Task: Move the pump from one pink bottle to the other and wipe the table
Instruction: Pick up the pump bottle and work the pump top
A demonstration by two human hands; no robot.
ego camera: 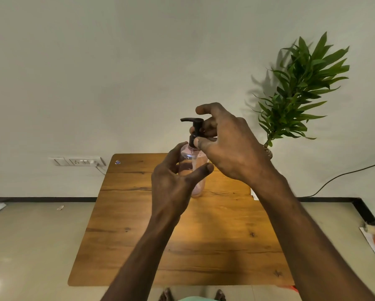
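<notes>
A clear pink bottle (193, 170) is held upright above the far middle of the wooden desk (138, 224), and it looks nearly empty, with only a pale pink tint showing toward its base. The black pump (194, 129) sits in its neck, spout pointing left. The left hand (173, 183) wraps the bottle's body from the left, thumb lying across the front and fingers curled behind, so that grip is closed round the bottle. The right hand (223, 140) comes in from the right and above; its thumb and fingertips pinch the pump's collar just over the bottle's mouth, while the index finger arches free above the pump head. So the pump lies right inside the right grip, and directly above the left one. Whether the bottle's base touches the desk is hard to tell. A leafy plant (301, 90) stands at the desk's far right corner by the wall, a white scrap (254, 194) peeks out behind the right forearm, and a wall socket (78, 161) sits to the left.
</notes>
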